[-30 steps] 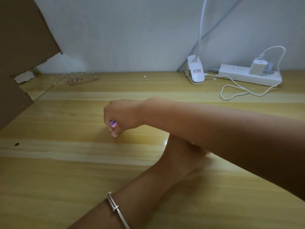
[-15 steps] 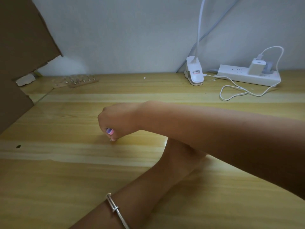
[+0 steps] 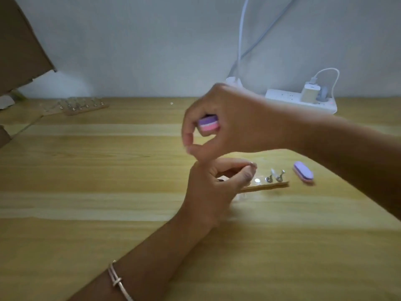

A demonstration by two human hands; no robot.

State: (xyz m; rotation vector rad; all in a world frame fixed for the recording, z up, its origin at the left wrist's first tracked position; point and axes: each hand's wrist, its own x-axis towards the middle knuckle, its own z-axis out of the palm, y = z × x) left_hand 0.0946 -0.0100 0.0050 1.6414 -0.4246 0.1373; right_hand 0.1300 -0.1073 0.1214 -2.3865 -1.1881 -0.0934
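Pale grey wall (image 3: 152, 40) runs behind a light wooden bench (image 3: 86, 170), with a brown cardboard sheet (image 3: 19, 40) leaning in at the left edge. Two bare forearms cross over the bench. The right hand (image 3: 234, 122) hangs raised above the bench near the middle, its back to the camera and its fingers curled round a small purple-and-pink buffer block (image 3: 208, 125), with thumb and forefinger tips meeting just below it. The left hand (image 3: 212, 185) lies lower, just beneath the right, fingers bent toward the thumb over the near end of a brown card strip (image 3: 271, 185); motion blur hides whether it pinches the strip or only touches it. A white power strip (image 3: 282, 97) sits against the wall at the right, carrying a white charger (image 3: 309, 93) with a looping cable (image 3: 329, 71). A second card strip (image 3: 84, 107) lies far back on the left. On the near strip stand small metal pieces (image 3: 269, 178). Just beside its right end rests a second buffer block (image 3: 303, 172). A thin bracelet (image 3: 116, 279) circles the left wrist.
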